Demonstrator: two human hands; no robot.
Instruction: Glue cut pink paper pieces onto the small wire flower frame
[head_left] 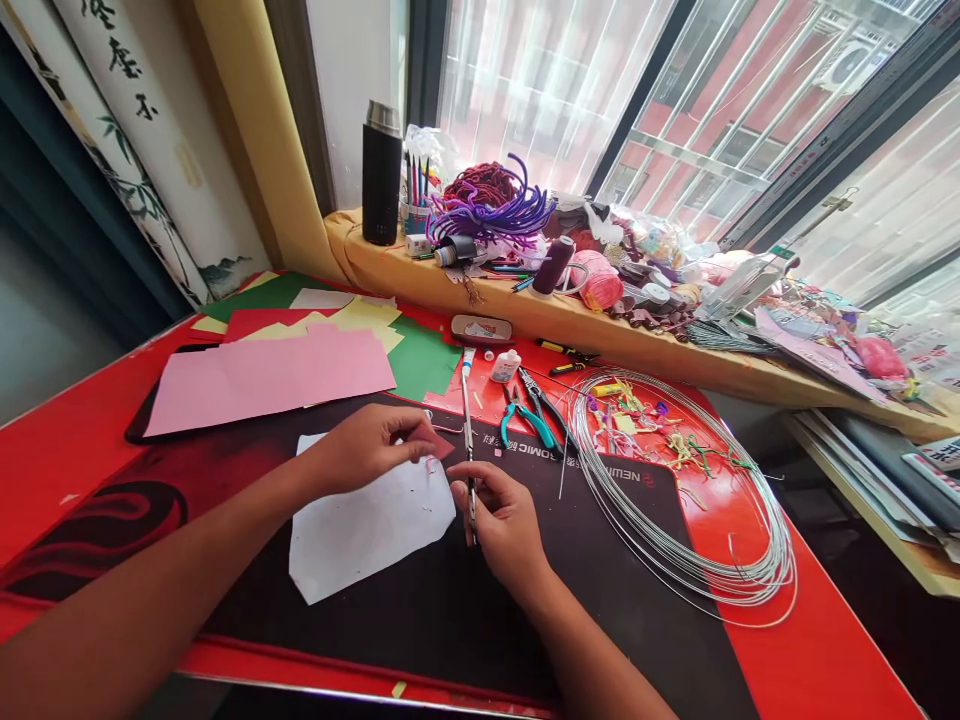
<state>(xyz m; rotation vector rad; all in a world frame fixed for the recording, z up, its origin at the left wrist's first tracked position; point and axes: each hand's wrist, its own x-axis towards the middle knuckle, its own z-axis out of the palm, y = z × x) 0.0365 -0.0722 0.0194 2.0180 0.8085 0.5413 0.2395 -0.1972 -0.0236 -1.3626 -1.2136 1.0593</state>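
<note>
My left hand (375, 445) is closed, with thumb and fingertips pinching a small dark-pink paper piece (437, 444) above a white sheet (360, 530). Just to the right, my right hand (504, 515) is closed around a long, slim metal tool (469, 425). The tool points away from me and is seen edge-on, so its exact kind is hard to make out. Small pink scraps and dark specks lie on the white sheet, which rests on a black desk mat (592, 590).
Pink paper (277, 380) lies over coloured sheets at the back left. Teal-handled pliers (529, 420), a small white bottle (505, 366) and a wire coil (622, 520) are to the right. A black flask (380, 180) and craft materials crowd the window ledge.
</note>
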